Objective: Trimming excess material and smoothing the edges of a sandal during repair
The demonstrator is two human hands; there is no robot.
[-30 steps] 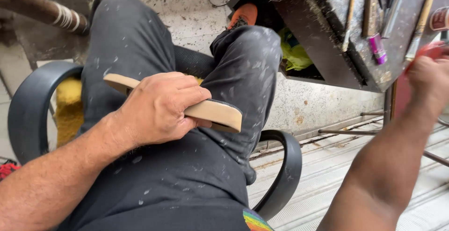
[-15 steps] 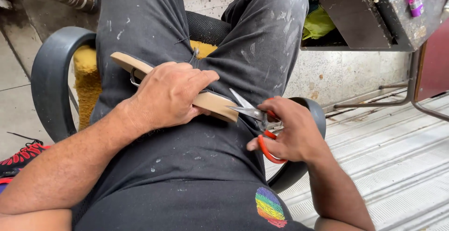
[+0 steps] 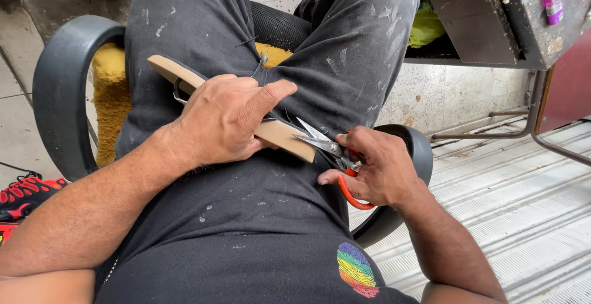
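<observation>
Tan flat sole piece [image 3: 280, 135] is pinned across the lap at mid-frame by the clamped left hand [image 3: 225, 119], while orange-handled scissors [image 3: 335, 156], gripped in the right hand [image 3: 375, 168], are set part-open at its lower-right end, no cut yet visible.

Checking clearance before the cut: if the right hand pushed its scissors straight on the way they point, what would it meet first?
The right hand aims the scissors up-left. Their tips already sit at the near end of the tan strip; beyond it is the left hand, though depth is unclear.
</observation>
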